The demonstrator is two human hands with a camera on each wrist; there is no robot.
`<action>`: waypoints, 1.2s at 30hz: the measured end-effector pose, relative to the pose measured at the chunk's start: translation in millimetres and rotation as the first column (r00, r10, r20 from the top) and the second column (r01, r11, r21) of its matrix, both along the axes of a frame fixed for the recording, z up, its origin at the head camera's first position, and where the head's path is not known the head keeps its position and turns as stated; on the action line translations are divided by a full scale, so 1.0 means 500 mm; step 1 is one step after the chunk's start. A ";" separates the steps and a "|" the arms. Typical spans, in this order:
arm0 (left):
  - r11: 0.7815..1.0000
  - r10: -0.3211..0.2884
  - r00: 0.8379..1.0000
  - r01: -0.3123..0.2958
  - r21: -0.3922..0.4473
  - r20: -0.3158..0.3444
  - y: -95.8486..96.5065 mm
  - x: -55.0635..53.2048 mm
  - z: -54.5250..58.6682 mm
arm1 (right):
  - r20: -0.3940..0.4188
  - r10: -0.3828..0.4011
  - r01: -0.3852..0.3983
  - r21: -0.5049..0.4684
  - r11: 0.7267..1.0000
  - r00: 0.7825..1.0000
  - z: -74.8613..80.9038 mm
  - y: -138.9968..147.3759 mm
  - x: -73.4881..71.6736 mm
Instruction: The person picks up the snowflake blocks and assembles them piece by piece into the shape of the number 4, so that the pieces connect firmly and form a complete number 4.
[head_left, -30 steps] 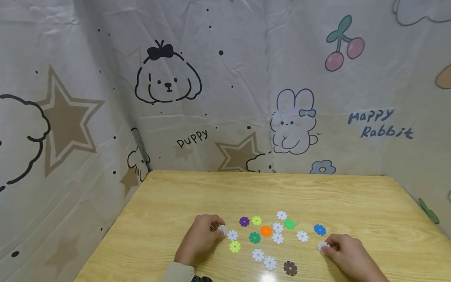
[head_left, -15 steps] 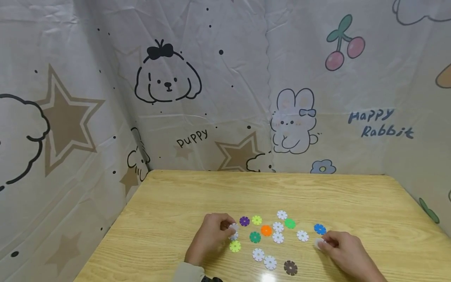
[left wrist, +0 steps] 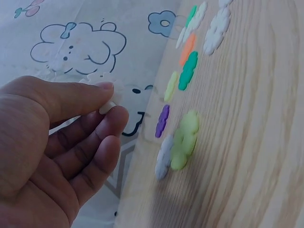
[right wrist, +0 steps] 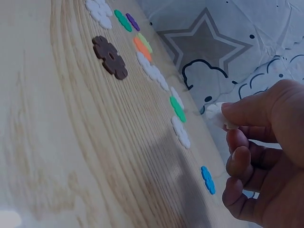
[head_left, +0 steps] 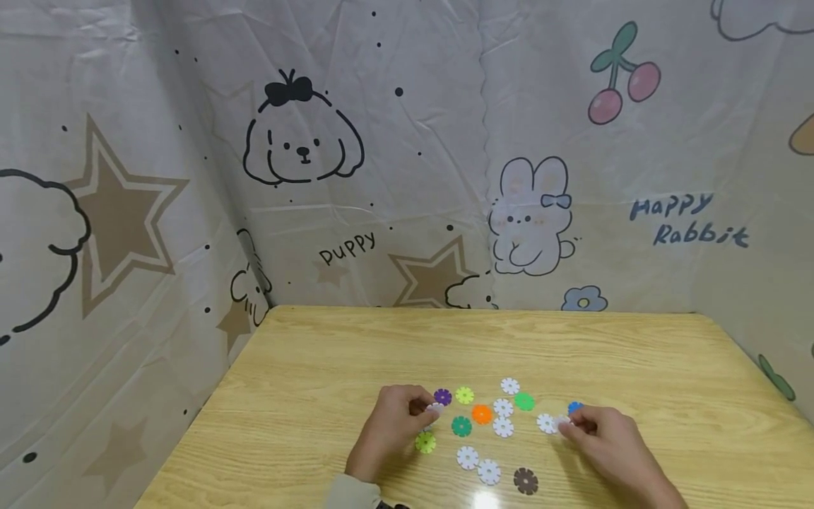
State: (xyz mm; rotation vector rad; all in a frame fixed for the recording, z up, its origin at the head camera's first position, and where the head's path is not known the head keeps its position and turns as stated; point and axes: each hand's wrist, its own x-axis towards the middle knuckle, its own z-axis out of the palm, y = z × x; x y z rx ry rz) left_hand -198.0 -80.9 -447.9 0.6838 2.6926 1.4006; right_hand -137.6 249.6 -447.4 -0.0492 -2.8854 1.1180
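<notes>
Between thumb and forefinger my left hand (head_left: 399,418) pinches a white notched plastic disc (left wrist: 107,85), the snowflake-building kind. It hovers over the left end of the scattered discs, near a purple disc (head_left: 442,396) and a yellow-green disc (head_left: 425,442); another white disc (left wrist: 164,157) on the table is mostly covered by this hand in the head view. My right hand (head_left: 607,442) pinches a second white disc (right wrist: 217,115) the same way. In the head view that disc overlaps a white disc (head_left: 545,423) lying flat, and the fingers partly cover a blue disc (right wrist: 207,180).
Several more discs lie flat on the wooden table (head_left: 318,353): orange (head_left: 482,414), dark green (head_left: 461,426), light green (head_left: 524,401), brown (head_left: 526,481), yellow (head_left: 465,395) and white ones (head_left: 489,471). A printed cloth (head_left: 407,177) hangs behind the table and along its sides.
My left hand has moved right with its white disc, towards the purple disc. My right hand has come left and slightly farther from me with its own. The loose discs stay put.
</notes>
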 end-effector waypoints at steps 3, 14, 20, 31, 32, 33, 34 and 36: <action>1.000 -0.013 1.000 0.013 -0.001 -0.011 0.009 0.002 0.001 | -0.015 -0.005 0.004 -0.011 1.000 1.000 0.000 -0.007 -0.001; 0.999 -0.039 0.999 0.039 0.037 -0.013 0.039 0.008 -0.002 | -0.036 0.012 -0.015 -0.072 0.997 0.999 0.007 -0.035 -0.002; 0.997 -0.024 1.000 0.023 0.069 0.012 0.054 0.011 -0.009 | -0.021 0.015 -0.017 -0.106 0.994 1.000 0.014 -0.048 -0.008; 1.000 -0.010 1.000 0.010 0.003 -0.004 0.073 0.017 -0.016 | -0.023 0.022 -0.026 -0.168 0.985 0.999 0.016 -0.075 -0.015; 1.000 -0.008 1.000 0.008 -0.011 -0.016 0.075 0.018 -0.016 | -0.025 0.021 -0.025 -0.172 0.985 0.999 0.016 -0.077 -0.015; 1.000 -0.006 1.000 0.006 -0.025 -0.029 0.076 0.018 -0.016 | -0.026 0.022 -0.026 -0.175 0.984 0.999 0.016 -0.079 -0.015; 0.999 -0.006 0.999 0.005 -0.039 -0.041 0.077 0.019 -0.017 | -0.029 0.022 -0.027 -0.177 0.984 0.999 0.016 -0.081 -0.016; 0.998 -0.004 0.998 0.001 -0.060 -0.058 0.079 0.020 -0.017 | -0.022 0.016 -0.020 -0.181 0.983 1.000 0.017 -0.085 -0.017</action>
